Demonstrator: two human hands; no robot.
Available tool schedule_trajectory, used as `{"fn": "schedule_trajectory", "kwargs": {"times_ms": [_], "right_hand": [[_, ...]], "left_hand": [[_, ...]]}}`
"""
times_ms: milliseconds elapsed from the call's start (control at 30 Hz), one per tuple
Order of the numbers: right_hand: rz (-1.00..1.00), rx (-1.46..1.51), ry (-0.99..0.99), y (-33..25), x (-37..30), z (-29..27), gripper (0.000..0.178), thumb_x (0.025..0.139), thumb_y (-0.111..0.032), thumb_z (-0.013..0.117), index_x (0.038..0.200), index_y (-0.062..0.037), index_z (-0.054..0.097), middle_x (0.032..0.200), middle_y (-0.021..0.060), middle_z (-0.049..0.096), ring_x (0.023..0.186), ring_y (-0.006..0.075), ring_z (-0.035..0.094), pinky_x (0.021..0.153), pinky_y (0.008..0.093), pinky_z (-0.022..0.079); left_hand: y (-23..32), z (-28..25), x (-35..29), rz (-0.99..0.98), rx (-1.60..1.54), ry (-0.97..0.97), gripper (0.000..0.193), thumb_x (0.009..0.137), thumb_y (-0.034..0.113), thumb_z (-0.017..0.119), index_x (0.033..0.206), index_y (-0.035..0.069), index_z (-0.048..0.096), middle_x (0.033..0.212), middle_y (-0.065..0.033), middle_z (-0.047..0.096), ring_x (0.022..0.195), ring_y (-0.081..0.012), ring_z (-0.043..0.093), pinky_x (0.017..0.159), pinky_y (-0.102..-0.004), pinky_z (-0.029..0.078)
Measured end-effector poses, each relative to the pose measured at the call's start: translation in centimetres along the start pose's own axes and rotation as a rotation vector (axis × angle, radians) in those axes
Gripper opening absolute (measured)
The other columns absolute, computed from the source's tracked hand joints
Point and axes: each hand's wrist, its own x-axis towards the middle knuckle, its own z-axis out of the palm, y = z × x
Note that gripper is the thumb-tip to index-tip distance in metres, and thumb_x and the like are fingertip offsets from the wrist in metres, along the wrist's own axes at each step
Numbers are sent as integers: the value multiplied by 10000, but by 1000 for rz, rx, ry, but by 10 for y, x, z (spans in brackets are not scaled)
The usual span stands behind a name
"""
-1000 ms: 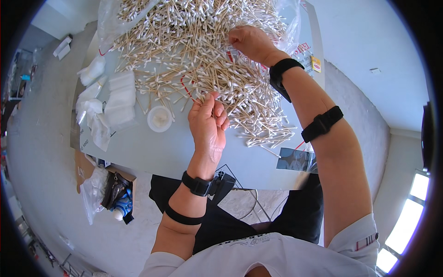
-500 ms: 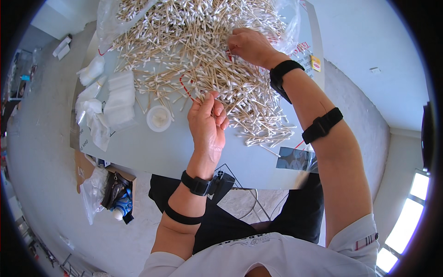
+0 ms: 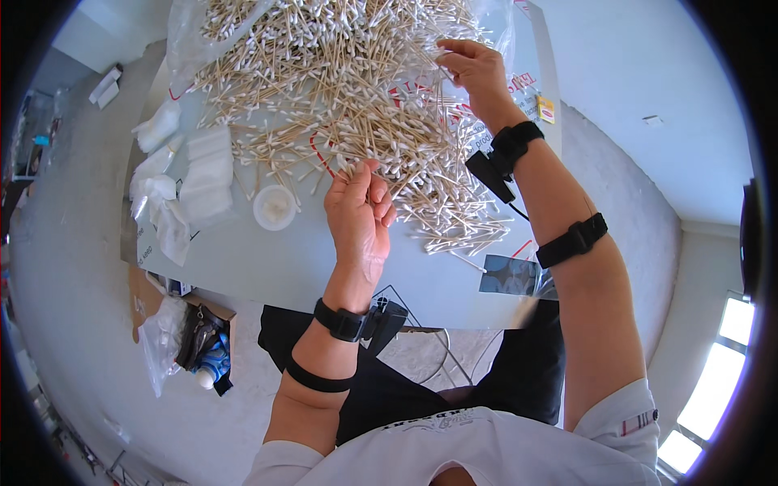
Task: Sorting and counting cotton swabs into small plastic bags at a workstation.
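A big loose heap of cotton swabs (image 3: 324,73) with wooden sticks and white tips covers the far and middle part of the table. At the heap's near edge, my left hand (image 3: 356,206) is closed, its thumb and fingers pinched around a small bunch of cotton swabs whose white tips show above the fingertips. My right hand (image 3: 478,73) is over the far right side of the heap. Its thumb and forefinger pinch at least one cotton swab; the exact number cannot be made out.
To the left lie stacked clear plastic packets (image 3: 208,172) beside a small round white tub (image 3: 275,208). A clear plastic bag (image 3: 188,49) borders the heap. Near the front edge lies a dark picture card (image 3: 509,275); a small yellow box (image 3: 545,109) sits right. Below, an open carton (image 3: 223,312) holds assorted items.
My right hand has lifted out of the heap and moved right, its fingers now pinching at a swab. My left hand has hardly moved and keeps its bunch.
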Motion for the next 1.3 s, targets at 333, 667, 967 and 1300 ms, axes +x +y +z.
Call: {"fn": "schedule_trajectory", "kwargs": {"times_ms": [333,667,967,1300], "right_hand": [[-341,-335,67,-61,-67,1,65,732,-36,608,774,11,619,676,14,610,611,40,528,530,199,422],[-1,-159,-272,-47,-155,41,79,761,-6,622,792,43,569,639,60,604,596,81,586,524,245,469],[-334,-698,-287,-41,-48,12,184,772,-153,629,832,21,629,729,95,626,650,132,568,605,270,453],[-318,-1172,-45,-20,11,110,527,664,-446,688,905,18,627,902,204,630,846,318,622,745,400,484]], "left_hand": [[-2,4,-2,206,59,-30,191,941,214,475,861,46,520,643,-29,512,503,-103,457,422,-246,371],[-4,2,-4,129,86,-125,181,944,197,456,870,49,531,682,-54,552,495,-93,460,407,-211,337],[4,0,-2,-12,-20,-24,179,950,222,445,852,80,493,619,-15,443,443,-65,335,377,-196,257],[7,-2,-1,32,-75,19,169,947,219,452,860,80,495,640,-22,454,464,-75,354,393,-205,270]]}}
